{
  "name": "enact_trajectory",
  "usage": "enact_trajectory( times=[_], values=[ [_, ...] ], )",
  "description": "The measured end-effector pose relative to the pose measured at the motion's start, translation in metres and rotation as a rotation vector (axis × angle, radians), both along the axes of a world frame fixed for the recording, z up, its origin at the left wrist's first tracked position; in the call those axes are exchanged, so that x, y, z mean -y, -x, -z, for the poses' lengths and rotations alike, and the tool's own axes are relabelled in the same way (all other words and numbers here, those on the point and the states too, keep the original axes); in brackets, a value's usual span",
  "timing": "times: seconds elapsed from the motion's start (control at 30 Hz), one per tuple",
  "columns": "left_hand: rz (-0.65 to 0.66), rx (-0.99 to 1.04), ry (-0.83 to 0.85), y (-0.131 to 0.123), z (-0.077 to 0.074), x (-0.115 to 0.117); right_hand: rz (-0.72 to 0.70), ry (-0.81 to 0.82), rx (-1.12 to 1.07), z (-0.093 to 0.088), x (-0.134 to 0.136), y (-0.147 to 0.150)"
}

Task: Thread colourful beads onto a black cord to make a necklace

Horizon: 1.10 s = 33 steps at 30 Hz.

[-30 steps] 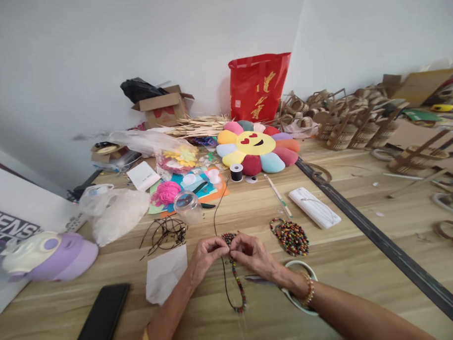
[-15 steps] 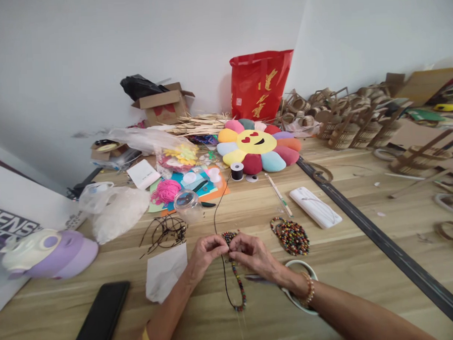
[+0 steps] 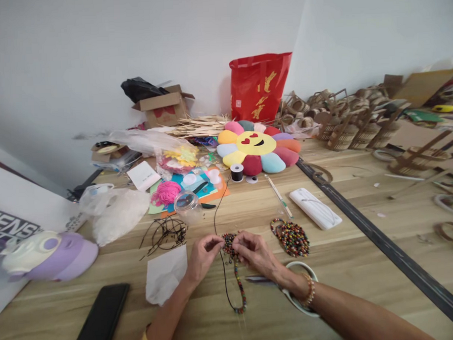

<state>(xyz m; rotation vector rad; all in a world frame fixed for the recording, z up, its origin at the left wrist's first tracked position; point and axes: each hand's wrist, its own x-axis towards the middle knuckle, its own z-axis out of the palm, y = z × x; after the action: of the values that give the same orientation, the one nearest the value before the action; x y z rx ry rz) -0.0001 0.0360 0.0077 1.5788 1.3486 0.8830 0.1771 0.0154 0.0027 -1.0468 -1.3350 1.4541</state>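
My left hand point(image 3: 202, 257) and my right hand point(image 3: 256, 252) meet over the wooden table point(image 3: 348, 265), fingers pinched on a black cord point(image 3: 215, 210) strung with small coloured beads. The beaded strand point(image 3: 239, 284) hangs down from my fingers in a loop towards me. A small cluster of beads point(image 3: 227, 240) sits between the two hands. The cord runs back to a black spool point(image 3: 236, 172). My right wrist wears a beaded bracelet point(image 3: 309, 289) and rests over white-handled scissors point(image 3: 294, 285).
A finished coil of coloured beads point(image 3: 291, 237) lies right of my hands. White paper point(image 3: 166, 272), a black phone point(image 3: 101, 318), tangled black cord point(image 3: 165, 232), a clear jar point(image 3: 186, 205), a white case point(image 3: 314, 207) and a flower cushion point(image 3: 257, 147) surround them. Cardboard models point(image 3: 358, 120) crowd the right.
My hands have drawn slightly apart, so the bead cluster between the fingertips now shows. Everything else on the table is where it was.
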Motion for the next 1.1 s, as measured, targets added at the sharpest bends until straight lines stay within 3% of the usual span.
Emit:
enact_trajectory(
  times=[0.33, 0.67, 1.1],
  values=[
    [0.109, -0.398, -0.197, -0.003, 0.001, 0.005, 0.020, -0.059, 0.046, 0.000, 0.000, 0.000],
    [0.137, -0.503, -0.275, 0.000, 0.008, 0.003, 0.025, -0.058, 0.047, 0.001, 0.000, 0.000],
    [0.111, -0.450, -0.280, 0.000, 0.009, 0.003, 0.009, -0.024, 0.054, -0.003, 0.000, 0.000]
  ],
)
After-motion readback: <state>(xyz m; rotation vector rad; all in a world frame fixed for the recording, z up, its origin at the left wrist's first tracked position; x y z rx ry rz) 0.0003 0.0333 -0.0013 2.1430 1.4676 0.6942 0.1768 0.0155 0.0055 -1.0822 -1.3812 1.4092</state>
